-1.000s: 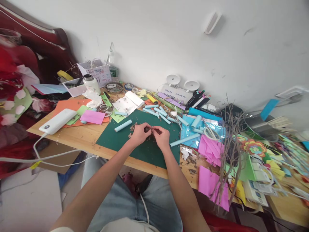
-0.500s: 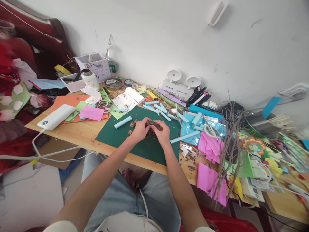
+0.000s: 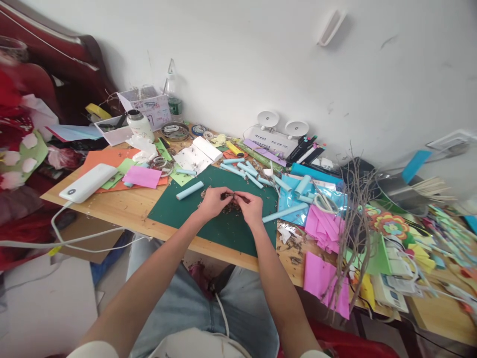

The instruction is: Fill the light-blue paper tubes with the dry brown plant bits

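Both hands meet over a dark green cutting mat (image 3: 186,216) on a wooden table (image 3: 122,206). My left hand (image 3: 213,201) and my right hand (image 3: 250,206) each pinch one end of a small brown twig piece (image 3: 231,197) held between them. Brown bark crumbs (image 3: 231,209) lie on the mat beneath the hands. A light blue paper roll (image 3: 190,190) lies on the mat to the left, another (image 3: 285,212) to the right.
A white power bank (image 3: 88,182) with a cable sits at the left edge. Pink paper sheets (image 3: 324,276), a bundle of bare branches (image 3: 354,219), scissors (image 3: 326,201), markers (image 3: 307,149) and several blue rolls crowd the right. A white bottle (image 3: 139,124) and boxes stand at the back left.
The hands had dropped together onto the crumb pile; now they have lifted slightly and drawn apart, pinching the twig piece between them. The view shifted a little.
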`<move>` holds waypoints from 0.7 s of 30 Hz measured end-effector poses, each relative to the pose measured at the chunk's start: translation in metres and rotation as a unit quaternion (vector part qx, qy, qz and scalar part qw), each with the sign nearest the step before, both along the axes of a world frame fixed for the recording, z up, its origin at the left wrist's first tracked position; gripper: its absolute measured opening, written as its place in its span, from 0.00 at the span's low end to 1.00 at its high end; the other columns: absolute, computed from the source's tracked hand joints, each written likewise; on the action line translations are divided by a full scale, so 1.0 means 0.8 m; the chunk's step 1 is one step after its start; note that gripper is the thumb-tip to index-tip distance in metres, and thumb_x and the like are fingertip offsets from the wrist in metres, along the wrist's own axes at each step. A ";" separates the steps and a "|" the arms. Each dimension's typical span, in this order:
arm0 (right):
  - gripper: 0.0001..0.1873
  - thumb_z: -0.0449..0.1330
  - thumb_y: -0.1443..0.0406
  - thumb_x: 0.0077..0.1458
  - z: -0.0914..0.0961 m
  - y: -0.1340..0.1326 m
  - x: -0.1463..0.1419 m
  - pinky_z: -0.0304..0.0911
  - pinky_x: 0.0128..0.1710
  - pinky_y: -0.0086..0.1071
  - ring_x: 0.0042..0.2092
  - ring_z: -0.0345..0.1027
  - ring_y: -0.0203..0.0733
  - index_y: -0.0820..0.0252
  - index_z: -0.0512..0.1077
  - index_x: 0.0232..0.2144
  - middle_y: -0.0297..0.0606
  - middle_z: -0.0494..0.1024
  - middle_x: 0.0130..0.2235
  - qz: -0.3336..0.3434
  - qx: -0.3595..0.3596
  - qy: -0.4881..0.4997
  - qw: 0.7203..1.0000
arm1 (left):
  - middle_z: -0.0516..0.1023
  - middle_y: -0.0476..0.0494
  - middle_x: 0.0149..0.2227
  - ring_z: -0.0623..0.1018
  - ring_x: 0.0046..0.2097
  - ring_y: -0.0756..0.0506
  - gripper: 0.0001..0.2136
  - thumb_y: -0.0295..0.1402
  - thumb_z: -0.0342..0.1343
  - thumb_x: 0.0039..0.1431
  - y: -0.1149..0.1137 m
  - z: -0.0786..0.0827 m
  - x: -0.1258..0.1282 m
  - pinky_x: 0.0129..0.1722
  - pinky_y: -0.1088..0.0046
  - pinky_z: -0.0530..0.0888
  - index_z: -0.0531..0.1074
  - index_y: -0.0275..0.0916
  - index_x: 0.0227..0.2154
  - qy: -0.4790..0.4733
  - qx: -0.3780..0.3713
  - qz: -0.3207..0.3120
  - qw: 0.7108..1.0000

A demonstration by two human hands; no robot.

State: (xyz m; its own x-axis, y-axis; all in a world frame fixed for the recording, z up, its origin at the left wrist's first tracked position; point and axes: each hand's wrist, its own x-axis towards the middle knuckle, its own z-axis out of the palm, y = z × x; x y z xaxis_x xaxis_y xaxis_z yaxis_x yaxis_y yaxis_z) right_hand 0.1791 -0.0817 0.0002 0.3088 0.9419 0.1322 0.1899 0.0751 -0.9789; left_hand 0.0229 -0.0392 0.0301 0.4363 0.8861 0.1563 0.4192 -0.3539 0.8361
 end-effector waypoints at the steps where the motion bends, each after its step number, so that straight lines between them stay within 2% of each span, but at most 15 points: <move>1: 0.11 0.63 0.60 0.48 0.002 -0.002 -0.001 0.74 0.38 0.38 0.34 0.77 0.46 0.57 0.81 0.33 0.38 0.83 0.34 -0.003 0.006 -0.016 1.000 | 0.82 0.45 0.33 0.78 0.33 0.47 0.10 0.32 0.54 0.56 0.000 0.001 0.000 0.36 0.74 0.71 0.79 0.38 0.36 0.001 0.011 -0.002 1.000; 6: 0.10 0.60 0.61 0.51 0.013 -0.009 -0.009 0.73 0.37 0.35 0.33 0.76 0.43 0.58 0.79 0.32 0.39 0.82 0.33 -0.027 0.039 -0.085 0.995 | 0.79 0.47 0.26 0.74 0.27 0.49 0.07 0.30 0.56 0.53 -0.002 0.003 0.003 0.30 0.75 0.68 0.79 0.37 0.31 -0.022 0.016 0.020 0.999; 10: 0.09 0.61 0.61 0.48 0.009 -0.006 -0.014 0.72 0.36 0.35 0.33 0.76 0.43 0.60 0.78 0.30 0.39 0.82 0.32 -0.059 0.042 -0.041 0.996 | 0.78 0.47 0.25 0.72 0.27 0.50 0.06 0.31 0.57 0.51 -0.009 -0.008 0.015 0.27 0.76 0.66 0.78 0.36 0.28 -0.120 -0.038 0.055 0.990; 13: 0.10 0.64 0.59 0.44 0.001 0.002 -0.018 0.73 0.36 0.36 0.31 0.75 0.43 0.60 0.77 0.27 0.38 0.81 0.29 -0.089 0.021 0.057 0.994 | 0.78 0.46 0.26 0.72 0.26 0.50 0.08 0.35 0.60 0.50 -0.013 -0.022 0.024 0.27 0.75 0.68 0.77 0.35 0.28 -0.219 -0.112 0.094 0.965; 16: 0.11 0.65 0.58 0.42 -0.004 0.007 -0.019 0.73 0.36 0.37 0.29 0.74 0.41 0.60 0.76 0.27 0.37 0.80 0.28 -0.089 0.001 0.137 0.987 | 0.79 0.45 0.27 0.75 0.29 0.49 0.10 0.37 0.63 0.47 -0.013 -0.032 0.029 0.31 0.74 0.71 0.76 0.34 0.27 -0.309 -0.175 0.119 0.927; 19: 0.12 0.64 0.58 0.45 -0.002 0.006 -0.015 0.73 0.36 0.37 0.30 0.74 0.40 0.60 0.76 0.30 0.37 0.80 0.30 -0.069 0.007 0.133 0.989 | 0.80 0.43 0.29 0.77 0.31 0.48 0.12 0.38 0.66 0.45 -0.010 -0.033 0.029 0.36 0.71 0.74 0.78 0.34 0.30 -0.349 -0.223 0.105 0.904; 21: 0.12 0.64 0.59 0.46 0.001 0.003 -0.012 0.73 0.37 0.36 0.33 0.75 0.41 0.59 0.77 0.33 0.39 0.81 0.34 -0.045 0.023 0.104 0.993 | 0.81 0.43 0.30 0.77 0.32 0.47 0.14 0.39 0.67 0.44 -0.009 -0.031 0.027 0.37 0.70 0.74 0.79 0.34 0.31 -0.347 -0.234 0.099 0.903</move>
